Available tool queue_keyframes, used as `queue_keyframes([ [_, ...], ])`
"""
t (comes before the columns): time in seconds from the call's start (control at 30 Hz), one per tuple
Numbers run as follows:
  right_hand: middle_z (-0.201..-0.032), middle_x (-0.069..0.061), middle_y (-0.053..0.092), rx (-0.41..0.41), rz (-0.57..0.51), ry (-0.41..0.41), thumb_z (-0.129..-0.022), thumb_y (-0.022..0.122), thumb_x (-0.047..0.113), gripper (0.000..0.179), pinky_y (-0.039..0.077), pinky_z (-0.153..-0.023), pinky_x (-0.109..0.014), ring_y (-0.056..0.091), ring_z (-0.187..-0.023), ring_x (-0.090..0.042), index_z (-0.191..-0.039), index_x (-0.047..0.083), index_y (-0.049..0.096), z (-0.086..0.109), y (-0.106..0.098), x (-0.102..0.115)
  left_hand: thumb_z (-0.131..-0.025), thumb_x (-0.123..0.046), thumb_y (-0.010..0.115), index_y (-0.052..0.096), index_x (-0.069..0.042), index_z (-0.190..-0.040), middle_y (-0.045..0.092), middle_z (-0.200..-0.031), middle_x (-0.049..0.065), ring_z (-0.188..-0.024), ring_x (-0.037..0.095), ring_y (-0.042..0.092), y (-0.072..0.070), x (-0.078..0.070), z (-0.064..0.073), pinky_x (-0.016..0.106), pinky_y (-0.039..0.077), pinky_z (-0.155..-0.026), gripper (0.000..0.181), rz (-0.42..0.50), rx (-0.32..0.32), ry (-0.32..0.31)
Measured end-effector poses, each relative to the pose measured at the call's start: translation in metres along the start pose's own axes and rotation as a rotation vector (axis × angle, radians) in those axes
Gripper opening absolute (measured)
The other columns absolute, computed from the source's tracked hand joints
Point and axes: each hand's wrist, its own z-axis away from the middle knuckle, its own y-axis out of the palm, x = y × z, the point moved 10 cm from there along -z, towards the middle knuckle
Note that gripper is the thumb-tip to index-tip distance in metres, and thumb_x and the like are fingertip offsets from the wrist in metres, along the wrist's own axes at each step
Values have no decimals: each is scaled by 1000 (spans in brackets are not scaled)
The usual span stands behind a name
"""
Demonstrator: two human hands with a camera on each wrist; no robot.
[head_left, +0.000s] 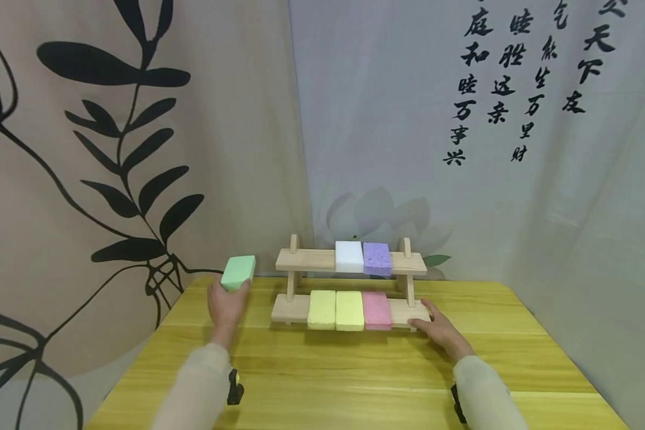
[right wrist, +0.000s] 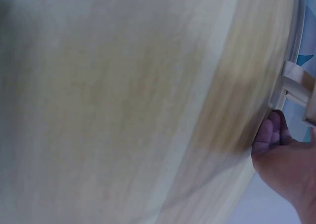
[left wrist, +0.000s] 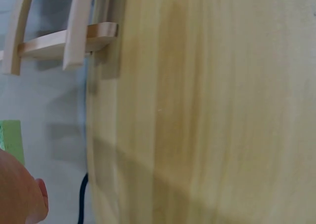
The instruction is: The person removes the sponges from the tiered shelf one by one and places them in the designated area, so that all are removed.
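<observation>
My left hand (head_left: 227, 309) holds a light green sponge (head_left: 238, 272) above the table's back left part, left of a two-tier wooden rack (head_left: 288, 307). In the left wrist view only part of the hand (left wrist: 17, 189) and the green sponge (left wrist: 12, 139) show at the left edge. My right hand (head_left: 442, 329) grips the right end of the rack's lower shelf. A white sponge (head_left: 349, 257) and a purple sponge (head_left: 377, 259) sit on the upper shelf. Below them, two yellow sponges (head_left: 321, 310) and a pink sponge (head_left: 376, 310) stand side by side.
The rack stands near the back edge of the yellow wood-grain table (head_left: 344, 376). Behind it hangs a cloth backdrop (head_left: 387, 119) with plant drawings and dark characters. A dark cord-like strip (left wrist: 83, 199) shows beside the table edge in the left wrist view.
</observation>
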Motion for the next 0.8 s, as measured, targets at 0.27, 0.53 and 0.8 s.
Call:
queue_keyframes([
  [0.27, -151, -39, 24, 1, -3, 10, -94, 67, 39, 92, 32, -107, -63, 34, -135, -52, -159, 9, 10, 0, 0, 0, -88, -35, 73, 36, 8, -144, 44, -130, 26, -117, 41, 44, 14, 18, 10, 55, 38, -99, 80, 9, 45, -24],
  [0.53, -151, -39, 24, -1, 10, 8, -95, 66, 39, 90, 32, -107, -63, 34, -134, -52, -159, 9, 11, 1, 1, 1, -88, -35, 72, 35, 8, -144, 44, -132, 26, -118, 41, 44, 24, 33, 19, 56, 39, -101, 80, 19, 91, -60],
  [0.8, -150, -40, 25, 0, 11, 5, -94, 67, 39, 91, 32, -107, -62, 35, -134, -52, -159, 9, 11, 1, 1, 2, -89, -34, 71, 36, 9, -142, 44, -130, 27, -117, 41, 46, 33, 47, 29, 56, 41, -99, 78, 16, 144, -85],
])
